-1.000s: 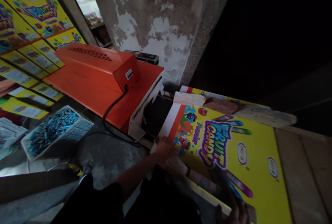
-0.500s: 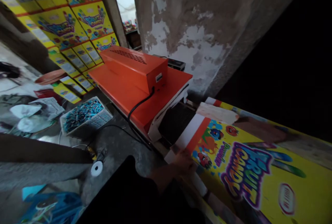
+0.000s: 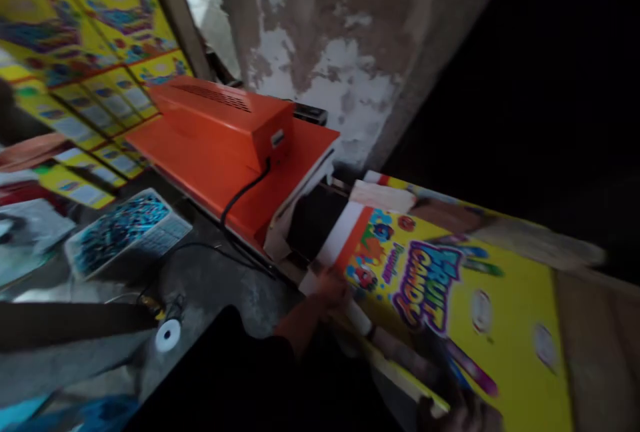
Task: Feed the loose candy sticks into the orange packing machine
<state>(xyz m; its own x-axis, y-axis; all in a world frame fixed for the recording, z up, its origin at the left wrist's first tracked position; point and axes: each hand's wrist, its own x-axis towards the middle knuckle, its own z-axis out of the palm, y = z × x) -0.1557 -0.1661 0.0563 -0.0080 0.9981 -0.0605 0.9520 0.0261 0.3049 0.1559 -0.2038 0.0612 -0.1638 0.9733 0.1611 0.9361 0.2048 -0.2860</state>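
A yellow printed "Fruit Candy" carton (image 3: pixel 475 285) lies before me, one end against the orange machine (image 3: pixel 220 152). At its near left corner, my left hand (image 3: pixel 333 289) is closed on the carton's edge, fingers blurred. My right hand (image 3: pixel 467 412), at the bottom of the view, has its fingers curled at the carton's near edge beside a narrow yellow flap; part of it is dark and cut off. Between the hands, a white and brown strip (image 3: pixel 400 352) runs along the carton's side. A dark opening (image 3: pixel 317 219) in the machine faces the carton.
Stacked yellow cartons (image 3: pixel 115 25) stand at the back left. A white crate (image 3: pixel 170 232) full of small blue packets sits on the floor. A black cable (image 3: pixel 240 195) hangs from the machine, and a white roll (image 3: pixel 167 335) lies nearby. A peeling wall (image 3: pixel 330 32) rises behind.
The view has swung right, so everything shifts left and more of the carton shows. My right hand has come into view at the bottom. My left hand stays at the carton's corner.
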